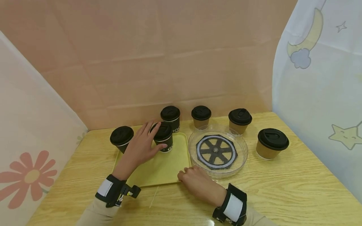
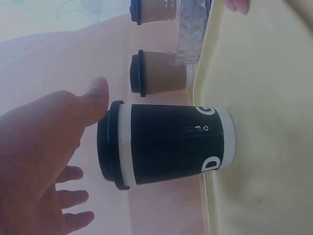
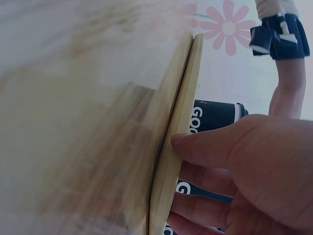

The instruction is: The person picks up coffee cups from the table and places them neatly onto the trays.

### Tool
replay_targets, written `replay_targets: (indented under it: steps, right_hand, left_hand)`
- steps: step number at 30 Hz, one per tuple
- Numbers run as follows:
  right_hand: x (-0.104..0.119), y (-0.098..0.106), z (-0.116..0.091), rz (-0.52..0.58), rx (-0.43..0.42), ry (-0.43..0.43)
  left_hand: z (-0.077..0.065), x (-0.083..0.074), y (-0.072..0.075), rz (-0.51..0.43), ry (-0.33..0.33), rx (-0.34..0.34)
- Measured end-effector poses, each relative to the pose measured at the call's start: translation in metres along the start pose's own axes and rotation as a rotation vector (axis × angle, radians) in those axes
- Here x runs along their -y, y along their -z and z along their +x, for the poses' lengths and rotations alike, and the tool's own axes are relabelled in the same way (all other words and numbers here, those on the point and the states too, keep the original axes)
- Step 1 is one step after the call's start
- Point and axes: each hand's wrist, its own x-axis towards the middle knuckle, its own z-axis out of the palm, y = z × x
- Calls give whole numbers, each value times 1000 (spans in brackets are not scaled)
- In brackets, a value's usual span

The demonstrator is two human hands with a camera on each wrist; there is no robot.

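My left hand [image 1: 138, 147] reaches over a yellow tray [image 1: 161, 171] with its fingers spread. Just beside them stands an upright black paper cup [image 2: 176, 144] with a black lid; in the left wrist view the thumb and fingers are around the lid side, apart from it or barely touching. My right hand [image 1: 198, 183] grips the tray's near right corner, thumb on the outer rim and fingers over the inner side. Another black lidded cup [image 1: 121, 137] stands at the tray's left, partly hidden by the left hand. A third black cup [image 1: 170, 114] stands behind the tray.
Right of the tray lies a round clear plastic turntable [image 1: 243, 152] with a dark spoked wheel design. Brown cups with black lids stand behind it [image 1: 201, 113], [image 1: 240, 117] and to its right [image 1: 272, 141]. Hanging cloths border the wooden table [image 1: 282, 194].
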Motion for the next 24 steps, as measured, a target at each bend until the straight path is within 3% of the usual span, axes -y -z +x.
replay_targets:
  steps: [7,16,24]
  right_hand:
    - [-2,-2,-1,12,-17,-2]
    - [-2,-6,-1,10,-56,3]
    - [-1,-7,-1,5,-43,3]
  left_hand:
    - [-26,1,5,9,-7,-47]
    - [-60,10,6,6,33,-81]
    - [-81,18,5,-18,87,-21]
